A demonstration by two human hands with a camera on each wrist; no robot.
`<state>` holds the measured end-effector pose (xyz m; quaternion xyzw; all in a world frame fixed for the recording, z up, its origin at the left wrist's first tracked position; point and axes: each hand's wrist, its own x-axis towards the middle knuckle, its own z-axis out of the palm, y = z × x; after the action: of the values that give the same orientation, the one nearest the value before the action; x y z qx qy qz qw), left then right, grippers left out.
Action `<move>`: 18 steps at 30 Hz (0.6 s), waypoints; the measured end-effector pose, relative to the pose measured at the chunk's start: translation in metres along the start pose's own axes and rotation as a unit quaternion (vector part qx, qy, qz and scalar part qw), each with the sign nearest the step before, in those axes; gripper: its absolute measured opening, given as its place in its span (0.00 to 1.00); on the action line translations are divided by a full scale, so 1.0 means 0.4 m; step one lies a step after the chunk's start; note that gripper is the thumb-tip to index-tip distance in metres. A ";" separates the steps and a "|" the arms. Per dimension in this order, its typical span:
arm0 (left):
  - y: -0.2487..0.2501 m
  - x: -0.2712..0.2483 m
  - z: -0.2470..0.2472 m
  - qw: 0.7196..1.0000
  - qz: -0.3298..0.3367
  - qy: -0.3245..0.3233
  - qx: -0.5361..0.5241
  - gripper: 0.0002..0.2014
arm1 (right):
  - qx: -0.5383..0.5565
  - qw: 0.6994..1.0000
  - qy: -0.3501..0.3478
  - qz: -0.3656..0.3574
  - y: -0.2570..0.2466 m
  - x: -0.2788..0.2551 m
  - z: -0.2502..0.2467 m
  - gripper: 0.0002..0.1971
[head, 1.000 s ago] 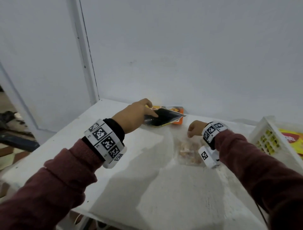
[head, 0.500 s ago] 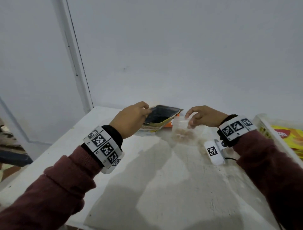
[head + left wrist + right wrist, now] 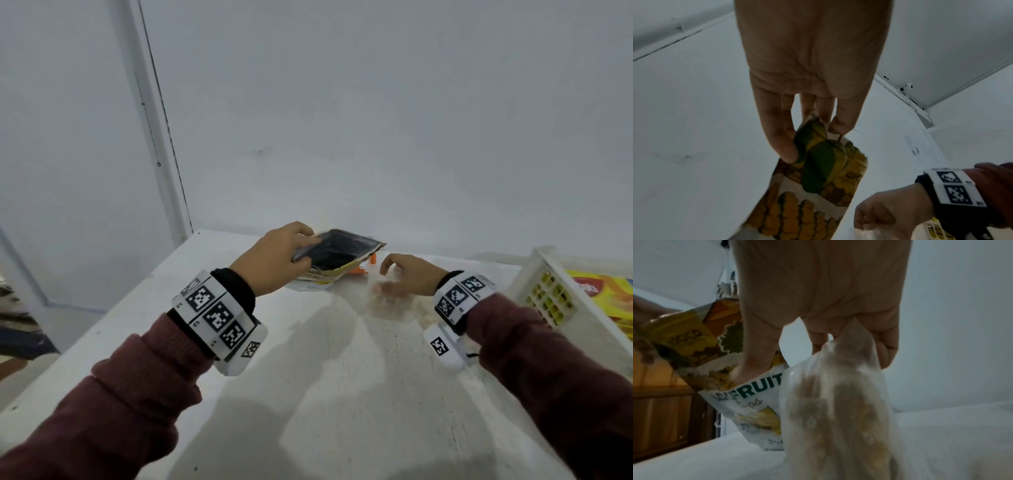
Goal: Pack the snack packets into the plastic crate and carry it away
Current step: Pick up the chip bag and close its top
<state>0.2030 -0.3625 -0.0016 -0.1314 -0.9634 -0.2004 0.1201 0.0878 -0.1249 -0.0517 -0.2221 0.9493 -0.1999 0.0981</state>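
Note:
My left hand [image 3: 303,251] pinches one end of a jackfruit chips packet [image 3: 339,250], dark back up, and holds it tilted above the white table [image 3: 342,394]. In the left wrist view, that hand [image 3: 813,141] grips the packet [image 3: 818,178] at its printed yellow and green corner. My right hand [image 3: 387,277] holds a clear bag of pale snacks [image 3: 390,305] by its top, just right of the packet. The right wrist view shows this hand [image 3: 818,365] gathering the bag [image 3: 838,410] beside the chips packet [image 3: 748,394]. The white plastic crate [image 3: 524,284] stands at the far right.
An orange packet [image 3: 368,266] lies on the table by the wall, under the lifted chips packet. A yellow and red packet [image 3: 603,294] lies inside the crate. The wall rises close behind the table. The table's left edge drops to the floor.
My right hand has picked the clear bag up off the table. My left hand has raised the chips packet a little higher above the orange packet.

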 end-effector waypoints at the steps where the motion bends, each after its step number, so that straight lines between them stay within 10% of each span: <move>1: -0.001 -0.001 -0.001 1.000 -0.002 0.002 -0.003 0.20 | -0.038 0.999 -0.019 0.012 0.002 0.003 0.004 0.19; 9: -0.002 -0.012 0.001 0.999 -0.031 0.002 -0.033 0.24 | -0.361 0.932 0.022 0.019 -0.026 0.011 0.035 0.33; 18: -0.002 -0.018 -0.002 0.998 -0.028 0.011 -0.052 0.25 | -0.264 0.964 0.014 0.043 -0.044 0.001 0.082 0.19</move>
<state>0.2095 -0.3650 -0.0032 -0.1081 -0.9536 -0.2553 0.1176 0.1031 -0.1507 -0.0740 -0.1961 0.9783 0.0587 0.0309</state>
